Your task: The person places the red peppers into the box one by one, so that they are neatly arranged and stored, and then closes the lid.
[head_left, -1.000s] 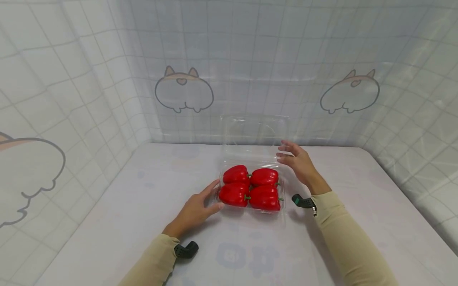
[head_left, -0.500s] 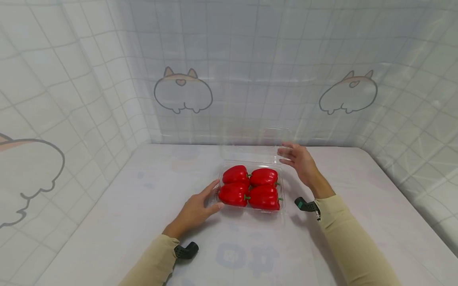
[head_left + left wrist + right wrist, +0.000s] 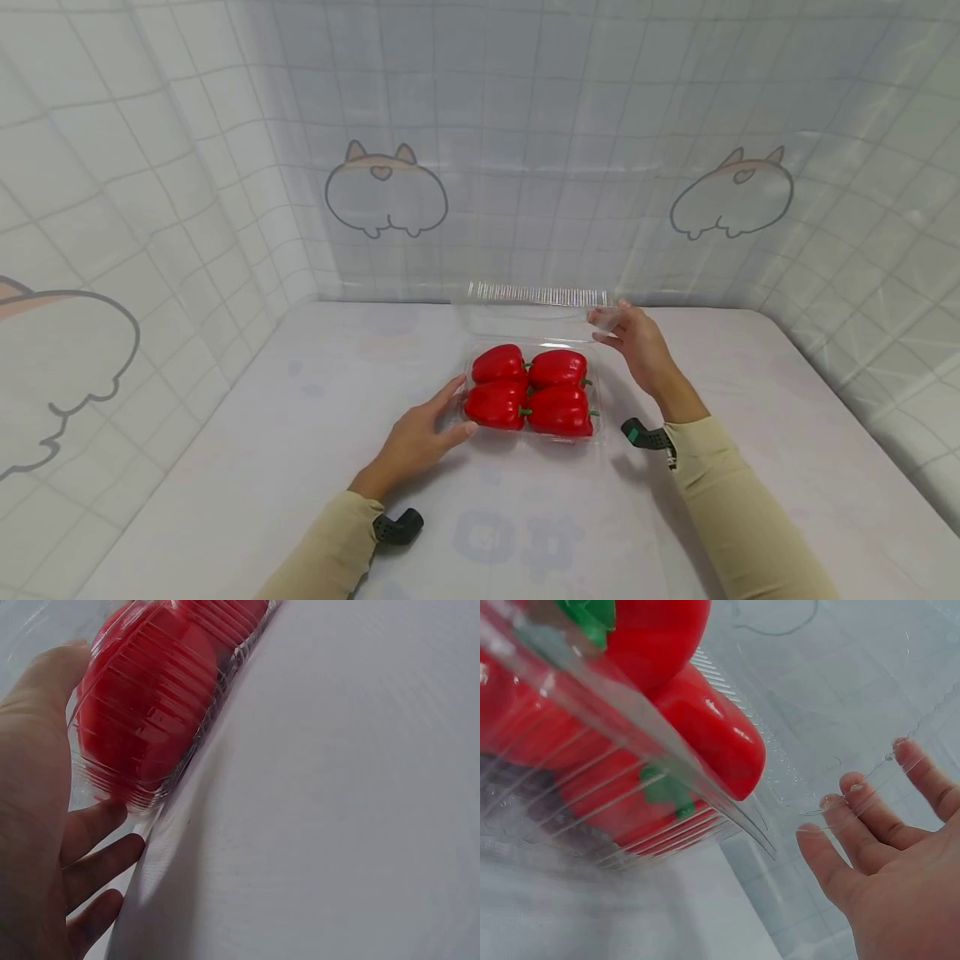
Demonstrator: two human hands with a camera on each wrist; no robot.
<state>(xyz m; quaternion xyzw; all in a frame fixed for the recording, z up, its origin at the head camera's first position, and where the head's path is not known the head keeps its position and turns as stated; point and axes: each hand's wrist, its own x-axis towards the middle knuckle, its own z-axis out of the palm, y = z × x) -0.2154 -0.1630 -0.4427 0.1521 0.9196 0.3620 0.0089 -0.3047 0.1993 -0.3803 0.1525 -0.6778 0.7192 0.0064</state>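
Observation:
Several red bell peppers [image 3: 495, 406] with green stems lie in two rows in a clear plastic clamshell container [image 3: 161, 772] on the table. Its hinged lid [image 3: 536, 296] stands tilted up at the back. My left hand [image 3: 418, 435] rests against the container's left side, with thumb and index finger touching near a corner and the other fingers [image 3: 101, 874] loosely extended. At the lid's right edge, my right hand [image 3: 647, 352] touches the clear plastic with its fingertips [image 3: 851, 782], fingers spread and nearly straight. My right thumb is hidden in the right wrist view.
A pale cloth covers the table [image 3: 300, 425]. White grid-patterned curtains [image 3: 555, 167] with cartoon animal prints hang behind and on both sides. Dark camera mounts [image 3: 401, 527] sit at both wrists over beige sleeves.
The lid has tipped forward from upright, its top edge lower and nearer. My right hand has shifted slightly right with it. My left hand has stayed at the container's side.

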